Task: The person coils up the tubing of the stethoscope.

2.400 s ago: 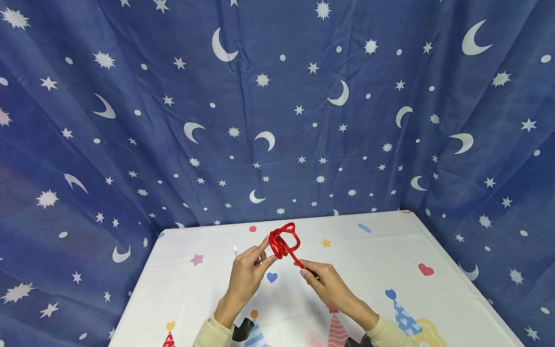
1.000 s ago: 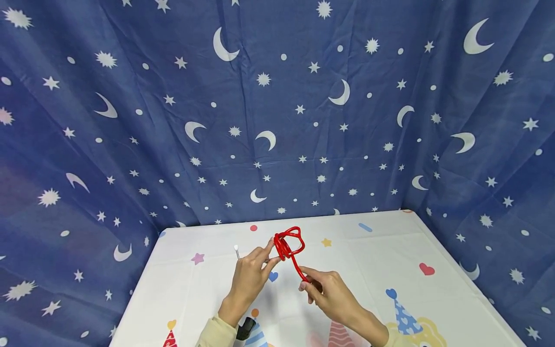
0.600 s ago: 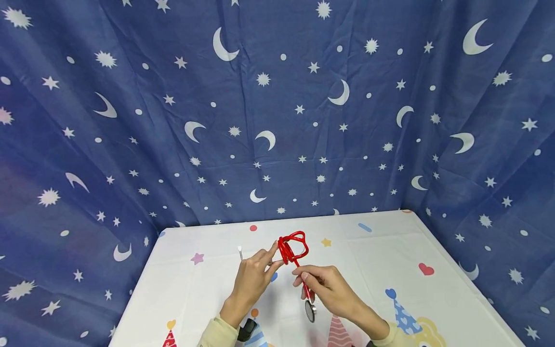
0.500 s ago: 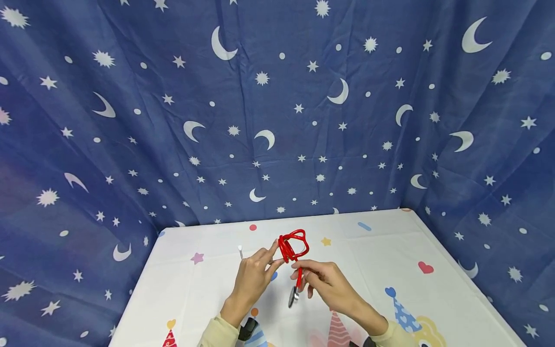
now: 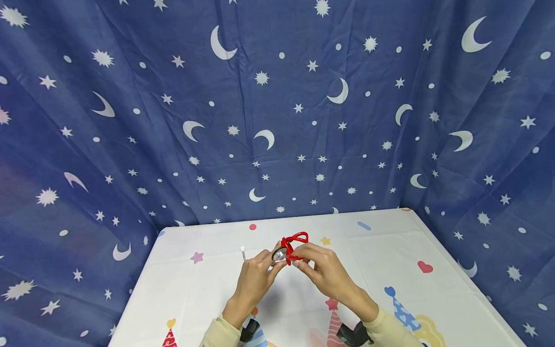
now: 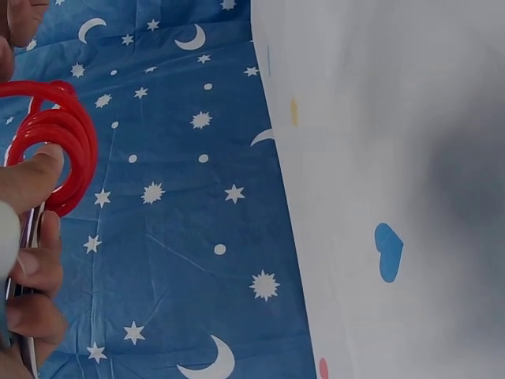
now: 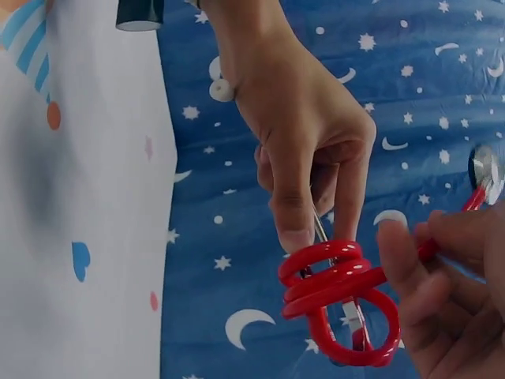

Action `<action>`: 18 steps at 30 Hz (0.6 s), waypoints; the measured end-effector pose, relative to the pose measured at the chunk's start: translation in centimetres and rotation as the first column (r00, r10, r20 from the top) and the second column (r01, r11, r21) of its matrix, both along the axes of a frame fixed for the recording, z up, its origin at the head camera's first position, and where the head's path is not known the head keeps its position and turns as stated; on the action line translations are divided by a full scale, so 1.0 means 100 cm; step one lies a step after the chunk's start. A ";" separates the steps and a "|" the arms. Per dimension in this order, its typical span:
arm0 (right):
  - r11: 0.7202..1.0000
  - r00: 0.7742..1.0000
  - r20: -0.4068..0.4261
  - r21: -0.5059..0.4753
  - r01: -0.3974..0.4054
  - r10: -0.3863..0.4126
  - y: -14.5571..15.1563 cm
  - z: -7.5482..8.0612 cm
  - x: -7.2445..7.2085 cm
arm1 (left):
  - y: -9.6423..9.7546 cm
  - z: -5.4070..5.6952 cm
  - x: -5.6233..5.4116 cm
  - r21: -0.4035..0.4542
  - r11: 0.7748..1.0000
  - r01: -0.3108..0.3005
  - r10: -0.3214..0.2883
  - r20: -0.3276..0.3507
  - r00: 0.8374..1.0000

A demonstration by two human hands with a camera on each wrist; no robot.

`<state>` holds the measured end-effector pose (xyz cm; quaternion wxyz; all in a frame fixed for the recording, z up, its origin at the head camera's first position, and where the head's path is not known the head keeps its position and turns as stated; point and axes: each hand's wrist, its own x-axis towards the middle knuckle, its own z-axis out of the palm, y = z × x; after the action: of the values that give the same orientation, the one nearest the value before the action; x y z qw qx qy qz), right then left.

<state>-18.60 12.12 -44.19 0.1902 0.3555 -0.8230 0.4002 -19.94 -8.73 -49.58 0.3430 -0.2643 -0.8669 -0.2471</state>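
Both hands hold a stethoscope whose red tubing [image 5: 288, 246] is wound in several coils around its metal ear tubes [image 7: 319, 225]. My left hand [image 5: 253, 277] grips the ear tubes, its thumb and fingertips right at the coils; a white ear tip [image 5: 243, 248] sticks out behind it. My right hand [image 5: 327, 272] pinches the free end of the tubing, beside the round chest piece [image 5: 279, 254], which overlaps the coils in the head view. A loose loop [image 7: 387, 328] stands out past the coils. Everything is held up above the table.
A white tablecloth [image 5: 208, 289] printed with hearts, stars and party hats covers the table. Behind it hangs a blue curtain [image 5: 277, 120] with white moons and stars. Dark wrist mounts [image 5: 353, 335] sit at both cuffs.
The right hand has drawn the tubing down, then brought its free end up to the coils. The chest piece has swung from below the right hand up next to the left fingertips.
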 end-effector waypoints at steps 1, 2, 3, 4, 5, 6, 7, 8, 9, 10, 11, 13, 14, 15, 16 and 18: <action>1.000 0.999 0.041 -0.012 -0.009 0.009 0.000 0.000 -0.001 | 0.000 -0.001 0.000 0.003 1.000 0.002 -0.002 0.001 1.000; 0.999 0.996 0.086 -0.029 -0.021 0.023 -0.001 0.000 -0.002 | 0.000 -0.001 0.000 0.007 1.000 0.002 -0.002 0.000 1.000; 0.998 0.991 0.125 -0.047 -0.032 0.037 -0.001 0.000 -0.003 | 0.000 -0.002 0.000 0.010 1.000 0.002 -0.002 -0.001 1.000; 0.997 0.986 0.160 -0.069 -0.041 0.051 -0.001 -0.001 -0.004 | 0.000 -0.002 -0.001 0.010 1.000 0.001 -0.001 -0.002 1.000; 0.995 0.981 0.187 -0.089 -0.042 0.058 -0.001 -0.001 -0.005 | 0.000 -0.003 -0.001 0.009 1.000 0.001 -0.001 -0.002 1.000; 0.993 0.976 0.206 -0.108 -0.045 0.066 -0.002 -0.001 -0.005 | 0.000 -0.003 -0.001 0.008 1.000 0.001 -0.001 -0.004 1.000; 0.991 0.973 0.218 -0.127 -0.044 0.072 -0.002 -0.002 -0.006 | 0.000 -0.003 -0.001 0.006 1.000 0.002 -0.002 -0.007 1.000; 0.988 0.971 0.227 -0.146 -0.045 0.078 -0.002 -0.002 -0.007 | 0.000 -0.003 -0.001 0.006 1.000 0.003 -0.003 -0.009 1.000; 0.986 0.970 0.227 -0.163 -0.047 0.084 -0.003 -0.003 -0.007 | 0.001 -0.003 -0.001 0.006 1.000 0.003 -0.003 -0.008 1.000; 0.983 0.970 0.227 -0.178 -0.049 0.090 -0.003 -0.003 -0.007 | 0.001 -0.003 -0.001 0.007 1.000 0.002 -0.002 -0.009 1.000; 0.981 0.969 0.227 -0.188 -0.051 0.094 -0.003 -0.004 -0.008 | 0.001 -0.003 -0.002 0.013 1.000 -0.003 0.003 -0.010 1.000; 0.978 0.968 0.230 -0.203 -0.055 0.102 -0.004 -0.005 -0.008 | 0.002 -0.002 -0.002 0.037 0.999 -0.017 0.018 -0.011 1.000; 0.977 0.967 0.233 -0.205 -0.055 0.103 -0.004 -0.006 -0.008 | 0.002 -0.001 -0.002 0.053 0.998 -0.026 0.026 -0.010 1.000; 0.977 0.965 0.243 -0.206 -0.050 0.101 -0.004 -0.007 -0.008 | 0.002 0.000 -0.002 0.068 0.997 -0.035 0.036 -0.012 0.999; 0.978 0.962 0.256 -0.203 -0.042 0.095 -0.004 -0.008 -0.007 | 0.003 0.001 -0.003 0.083 0.996 -0.045 0.047 -0.014 0.999; 0.980 0.955 0.285 -0.195 -0.025 0.081 -0.003 -0.009 -0.006 | 0.003 0.003 -0.002 0.109 0.992 -0.057 0.059 -0.015 0.998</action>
<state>-19.22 11.84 -45.07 0.0890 0.2952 -0.7903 0.5295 -20.18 -8.41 -49.31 0.3717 -0.2223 -0.8563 -0.2815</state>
